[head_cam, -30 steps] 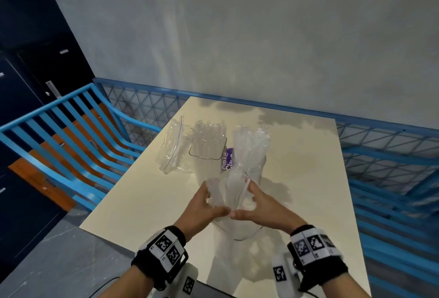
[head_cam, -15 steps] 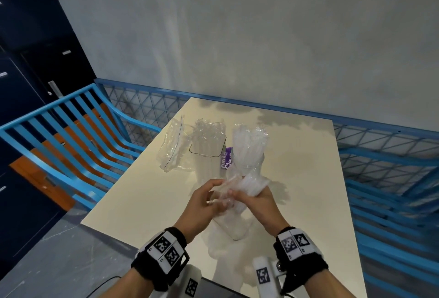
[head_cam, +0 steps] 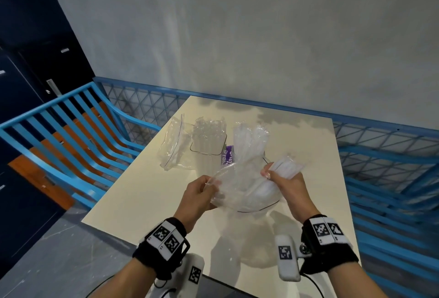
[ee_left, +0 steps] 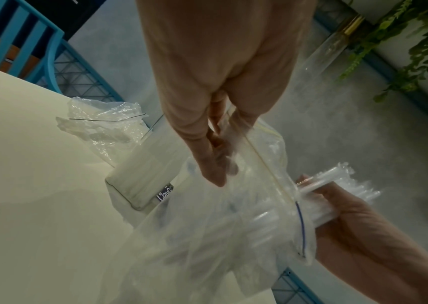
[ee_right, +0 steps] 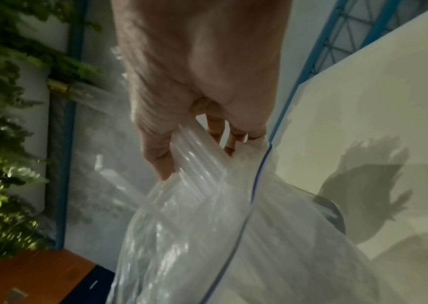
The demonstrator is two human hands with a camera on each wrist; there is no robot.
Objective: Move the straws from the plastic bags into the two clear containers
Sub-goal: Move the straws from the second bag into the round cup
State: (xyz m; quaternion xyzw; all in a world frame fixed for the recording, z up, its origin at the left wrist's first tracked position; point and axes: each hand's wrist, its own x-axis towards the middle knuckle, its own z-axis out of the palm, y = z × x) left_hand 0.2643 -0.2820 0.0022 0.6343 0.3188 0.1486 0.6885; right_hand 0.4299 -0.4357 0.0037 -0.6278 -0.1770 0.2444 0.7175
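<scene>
A clear zip bag (head_cam: 240,190) hangs above the table's near half, between both hands. My left hand (head_cam: 202,193) pinches its left rim (ee_left: 236,131). My right hand (head_cam: 285,178) grips a bundle of wrapped white straws (head_cam: 287,167) that sticks out of the bag's mouth to the right (ee_left: 332,181) (ee_right: 194,162). Behind them stand two clear containers: the left one (head_cam: 209,140) and the right one (head_cam: 249,140), each with wrapped straws upright in it.
An empty crumpled bag (head_cam: 173,145) lies left of the containers. A purple label (head_cam: 225,157) shows between them. The cream table (head_cam: 308,145) is fenced by blue railings (head_cam: 71,131) on the left, right and far sides. A grey wall rises behind.
The right hand has swung out to the right, drawing the straw bundle partly out of the bag. The left hand has drawn left, spreading the bag wider.
</scene>
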